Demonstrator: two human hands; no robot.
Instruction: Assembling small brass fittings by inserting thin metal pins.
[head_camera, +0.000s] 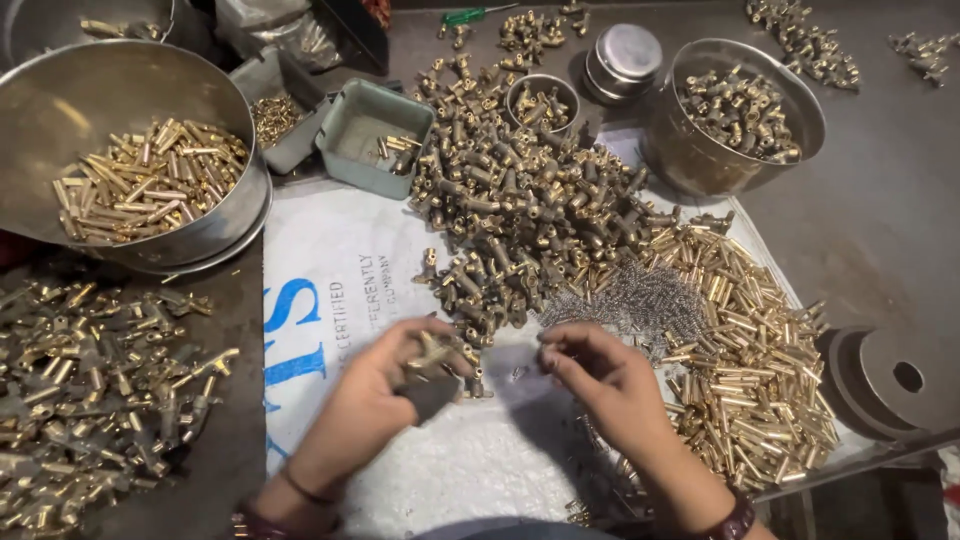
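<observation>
Here, brass fittings between my fingers

Now my left hand (385, 385) has its fingers closed round a brass T-shaped fitting (432, 352), held just above the white printed sack (340, 280) spread over the surface; my right hand (600, 385) pinches its fingertips together on something too small to tell; beyond them lies the heap of dull brass fittings (520, 200), the thin wire springs (640, 295) beside it, the bright brass tubes (750, 350) to the right.

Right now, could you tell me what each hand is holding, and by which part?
The left hand pinches a brass fitting by its lower body between thumb and fingers. The right hand has its fingertips pinched together, but whatever is between them is too small to tell.
</observation>
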